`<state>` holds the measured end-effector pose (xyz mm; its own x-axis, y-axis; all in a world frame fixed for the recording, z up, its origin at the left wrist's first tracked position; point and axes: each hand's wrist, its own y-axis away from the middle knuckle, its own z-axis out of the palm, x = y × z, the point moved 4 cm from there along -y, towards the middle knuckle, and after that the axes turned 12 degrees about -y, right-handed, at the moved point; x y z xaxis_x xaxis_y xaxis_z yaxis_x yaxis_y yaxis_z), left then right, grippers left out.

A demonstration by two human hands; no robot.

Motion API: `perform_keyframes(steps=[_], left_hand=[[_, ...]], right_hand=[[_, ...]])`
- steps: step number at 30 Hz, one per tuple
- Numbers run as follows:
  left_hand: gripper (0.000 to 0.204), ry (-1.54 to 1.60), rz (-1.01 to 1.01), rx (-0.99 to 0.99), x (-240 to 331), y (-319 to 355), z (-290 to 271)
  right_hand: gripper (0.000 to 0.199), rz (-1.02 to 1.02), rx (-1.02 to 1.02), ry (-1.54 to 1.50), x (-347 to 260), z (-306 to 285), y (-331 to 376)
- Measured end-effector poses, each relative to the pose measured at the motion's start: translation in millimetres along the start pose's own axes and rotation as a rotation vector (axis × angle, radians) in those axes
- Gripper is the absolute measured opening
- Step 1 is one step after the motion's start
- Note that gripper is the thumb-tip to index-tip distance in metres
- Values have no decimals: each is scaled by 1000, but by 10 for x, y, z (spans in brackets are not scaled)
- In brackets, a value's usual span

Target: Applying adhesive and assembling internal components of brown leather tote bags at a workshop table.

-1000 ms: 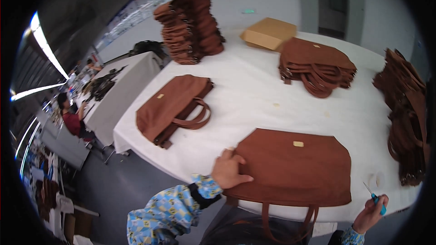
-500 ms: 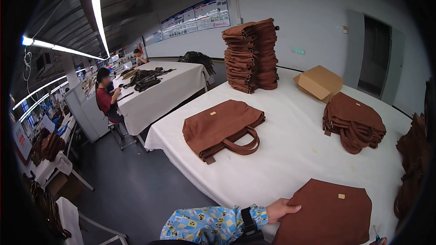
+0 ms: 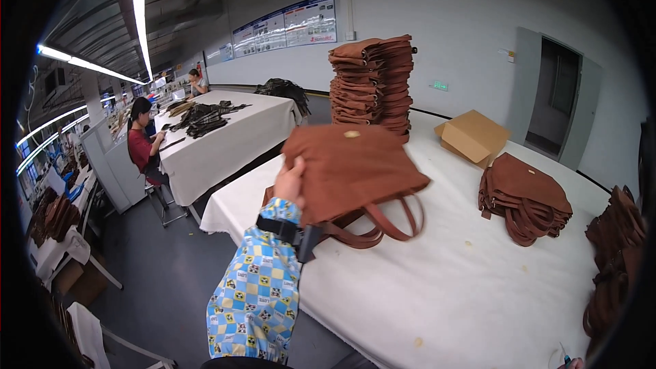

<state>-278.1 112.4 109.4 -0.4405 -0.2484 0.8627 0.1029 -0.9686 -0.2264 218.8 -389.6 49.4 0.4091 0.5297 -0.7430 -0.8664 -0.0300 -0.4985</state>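
Observation:
My left hand [image 3: 290, 181] grips the left edge of a brown handbag [image 3: 359, 167] and holds it up over the table. The bag has a small gold plate near its top as seen here, and two strap handles hang toward me. Under it lies another brown handbag, mostly hidden; part of its handle [image 3: 352, 238] shows below. At the lower right rim, only a bit of my right hand [image 3: 575, 363] is in view, closed on a small pointed tool with a teal handle [image 3: 566, 358]. Its exact kind is too small to tell.
A white-covered table [image 3: 444, 280] bears a tall stack of brown bags [image 3: 372, 85], an open cardboard box [image 3: 473, 138] and a smaller bag pile [image 3: 526, 195]. More brown bags [image 3: 615, 260] stand at the right edge. A co-worker [image 3: 141, 138] sits at another table [image 3: 225, 147].
My left hand has lifted the brown bag from the near edge and carried it left and away, over the bag lying there. My right hand stays at the lower right.

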Motion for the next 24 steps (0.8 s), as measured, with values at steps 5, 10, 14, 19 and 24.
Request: perform_keyframes(steps=[5, 10, 14, 19, 24], left_hand=[[39, -207, -88, 460, -1150, -271, -1917], [35, -114, -77, 467, -1142, -188, -1825], [35, -118, -196, 414, -1193, -162, -1676], [43, -421, -249, 408, -1318, -260, -2218], [72, -1529, -85, 710, -674, -271, -2011]], right_hand=[[19, 90, -122, 34, 3, 268, 106], [24, 65, -150, 168, -16, 324, 171], [25, -22, -202, 223, -17, 261, 161], [20, 88, -114, 227, 149, -18, 201], [18, 156, -201, 327, 289, -254, 524]])
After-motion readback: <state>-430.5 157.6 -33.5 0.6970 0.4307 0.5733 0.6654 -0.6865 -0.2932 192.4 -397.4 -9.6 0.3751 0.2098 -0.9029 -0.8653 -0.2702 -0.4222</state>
